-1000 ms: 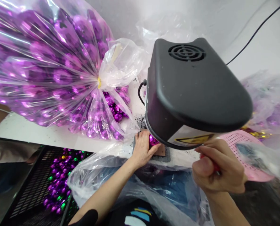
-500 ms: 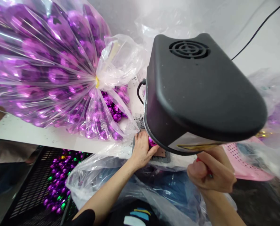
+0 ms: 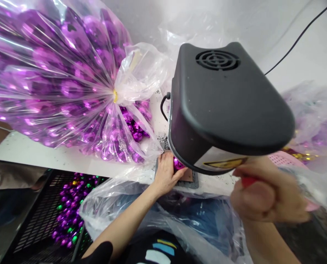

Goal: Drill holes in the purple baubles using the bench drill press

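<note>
Under the front of a black machine housing (image 3: pixel 224 99), a shiny purple faceted ball (image 3: pixel 178 162) lies over a grey slotted base plate (image 3: pixel 192 183). My left hand (image 3: pixel 165 172) is closed around its near side, thumb on the right, and part of the ball is hidden by the hand and the housing. Blurred by motion, my right hand (image 3: pixel 268 194) is wrapped in a fist round a red handle (image 3: pixel 248 181) just right of the machine. Most of the handle is covered by the fingers, and the housing hides where it joins.
A big clear bag of purple balls (image 3: pixel 70 88), tied in yellow, fills the left of the white table (image 3: pixel 56 157). Below stands a black crate (image 3: pixel 39 209) with purple and green beads (image 3: pixel 70 209). Clear plastic (image 3: pixel 111 205) covers my lap. A pink basket (image 3: pixel 281 160) sits right.
My right hand has moved right and slightly down in view with the red handle. The machine housing's front appears drawn back and shifted left. My left hand stays put on the purple ball.
</note>
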### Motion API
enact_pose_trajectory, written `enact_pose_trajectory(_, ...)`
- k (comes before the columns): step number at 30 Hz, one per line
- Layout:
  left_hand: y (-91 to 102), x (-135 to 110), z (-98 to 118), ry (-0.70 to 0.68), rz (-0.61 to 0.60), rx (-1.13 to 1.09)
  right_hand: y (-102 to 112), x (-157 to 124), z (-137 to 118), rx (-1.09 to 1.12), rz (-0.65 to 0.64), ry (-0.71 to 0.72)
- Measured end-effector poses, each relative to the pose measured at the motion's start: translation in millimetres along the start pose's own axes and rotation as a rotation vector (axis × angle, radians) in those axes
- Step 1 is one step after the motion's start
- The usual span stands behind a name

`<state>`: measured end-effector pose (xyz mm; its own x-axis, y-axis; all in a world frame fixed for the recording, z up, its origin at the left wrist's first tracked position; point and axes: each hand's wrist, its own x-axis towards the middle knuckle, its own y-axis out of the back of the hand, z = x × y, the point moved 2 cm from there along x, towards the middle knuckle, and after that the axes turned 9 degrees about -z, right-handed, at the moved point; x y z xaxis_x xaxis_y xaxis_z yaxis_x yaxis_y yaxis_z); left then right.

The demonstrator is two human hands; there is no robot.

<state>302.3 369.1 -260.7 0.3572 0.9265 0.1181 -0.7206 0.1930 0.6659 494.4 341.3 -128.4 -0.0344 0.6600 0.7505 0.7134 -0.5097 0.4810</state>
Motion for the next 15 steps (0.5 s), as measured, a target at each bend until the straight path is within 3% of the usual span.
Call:
enact_pose_trajectory(2,-0.7,-0.4,0.1,-0.016,0.012,0.006,2.8,31.8,-6.8,-0.037,0.172,-0.038)
enact_pose_trajectory(4,-2.0,-8.7,0.6,-0.037,0.049,0.014,-1.6,62.8,-9.2,0.034,0.261,-0.040)
enact_pose_trajectory(7,-7.0,-39.7,2.8,-0.094,0.132,0.053,-12.6,93.6,-5.4,0.194,0.209,-0.064)
enact_pose_trajectory(10,-10.8,-76.1,8.1,-0.205,0.096,0.141,-17.2,100.9,0.1,0.241,0.176,-0.100)
enact_pose_trajectory(13,6.3,-88.8,9.3,-0.324,0.060,0.151,-15.8,98.2,3.0,0.217,0.196,-0.107)
enact_pose_trajectory(15,34.1,-79.4,-0.5,-0.317,0.179,0.161,-14.5,97.1,4.0,0.209,0.186,-0.114)
